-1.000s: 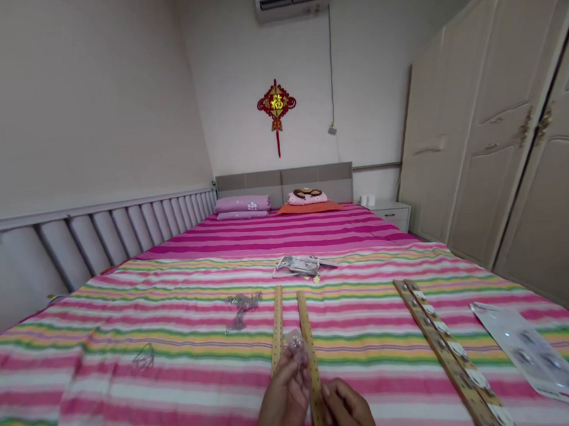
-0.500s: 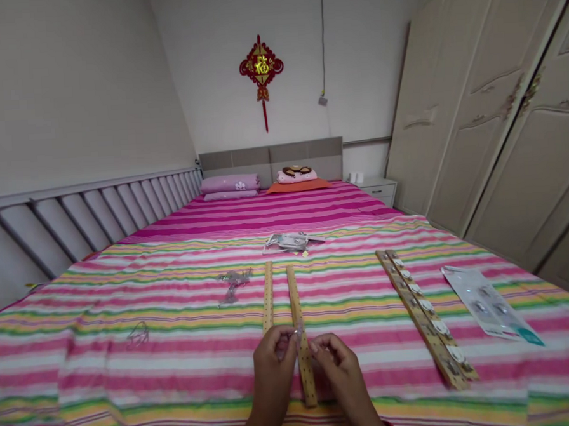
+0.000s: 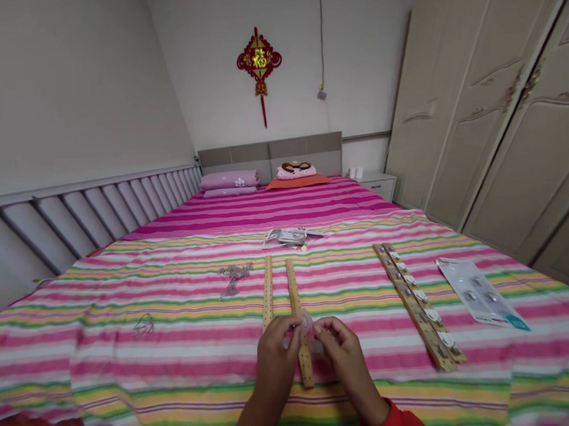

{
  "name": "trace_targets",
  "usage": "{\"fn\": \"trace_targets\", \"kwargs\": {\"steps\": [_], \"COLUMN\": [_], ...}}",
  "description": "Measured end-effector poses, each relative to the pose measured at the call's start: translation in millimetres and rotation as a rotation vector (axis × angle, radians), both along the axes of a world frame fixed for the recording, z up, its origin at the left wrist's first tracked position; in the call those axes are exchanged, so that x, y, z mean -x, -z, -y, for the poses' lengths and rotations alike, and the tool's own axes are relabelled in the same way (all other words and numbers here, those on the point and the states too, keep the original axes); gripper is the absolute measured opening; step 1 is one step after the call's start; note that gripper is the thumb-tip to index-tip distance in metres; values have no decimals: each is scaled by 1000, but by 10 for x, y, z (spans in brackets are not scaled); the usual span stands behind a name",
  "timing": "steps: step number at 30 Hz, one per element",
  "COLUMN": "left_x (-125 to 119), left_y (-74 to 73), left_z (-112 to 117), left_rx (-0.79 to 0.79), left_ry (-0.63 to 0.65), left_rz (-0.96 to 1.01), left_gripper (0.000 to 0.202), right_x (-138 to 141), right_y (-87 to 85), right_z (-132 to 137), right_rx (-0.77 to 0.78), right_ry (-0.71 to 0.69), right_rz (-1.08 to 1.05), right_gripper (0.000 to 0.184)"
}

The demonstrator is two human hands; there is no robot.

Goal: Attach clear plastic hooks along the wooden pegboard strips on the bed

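Observation:
Over the right-hand one of two narrow wooden strips, my left hand (image 3: 277, 354) pinches a small clear plastic piece (image 3: 306, 322). My right hand (image 3: 343, 356) is also closed, thumb and forefinger pressed together at the right edge of that piece. The wooden strip (image 3: 306, 369) below has a row of small dark holes. Left of it lies a second wooden strip (image 3: 268, 287), its near end hidden by my left hand. Small clear plastic bits (image 3: 235, 276) are scattered to the left of the strips.
On the right lie two wooden strips (image 3: 416, 304) with metal clips and white round pieces, beside a clear blister pack (image 3: 482, 295). A plastic bag (image 3: 288, 237) lies farther back. Thin, tangled clear material (image 3: 143, 324) is at left on the striped bedsheet (image 3: 192, 370).
The clear plastic piece now shows more fully between my hands. My right hand has moved up slightly to its edge, and more of the red sleeve shows. The view has shifted slightly.

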State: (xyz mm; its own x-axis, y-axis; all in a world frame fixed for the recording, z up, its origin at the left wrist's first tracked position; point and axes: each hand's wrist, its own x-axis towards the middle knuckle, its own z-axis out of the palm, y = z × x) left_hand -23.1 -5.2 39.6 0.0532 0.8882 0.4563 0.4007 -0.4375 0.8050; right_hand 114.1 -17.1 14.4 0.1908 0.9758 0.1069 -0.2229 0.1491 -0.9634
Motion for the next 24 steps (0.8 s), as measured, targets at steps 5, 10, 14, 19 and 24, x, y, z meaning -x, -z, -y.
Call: {"fn": "trace_targets", "kwargs": {"steps": [5,10,14,19,24], "left_x": [72,102,112,87,8], "left_y": [-119,-208,-216,-165,-92], "left_z": [-96,-183,-240,-219,-50], "left_rx": [-60,-70,-78,-85,-8], "left_ry": [261,394,415,400,429], "left_rz": [-138,-272,-349,-317,-122], "left_gripper": [15,16,18,19,20], "right_x": [-104,-168,-171,-110,-76], "right_y": [-59,8,80,168,211], "right_z": [-31,-71,-54,-40,-49], "right_rx": [59,108,124,176,153], "right_ry": [-1,-66,-68,-86,-71], "right_rz": [-42,-52,-54,-89,-171], "right_gripper": [36,37,37,37,36]}}
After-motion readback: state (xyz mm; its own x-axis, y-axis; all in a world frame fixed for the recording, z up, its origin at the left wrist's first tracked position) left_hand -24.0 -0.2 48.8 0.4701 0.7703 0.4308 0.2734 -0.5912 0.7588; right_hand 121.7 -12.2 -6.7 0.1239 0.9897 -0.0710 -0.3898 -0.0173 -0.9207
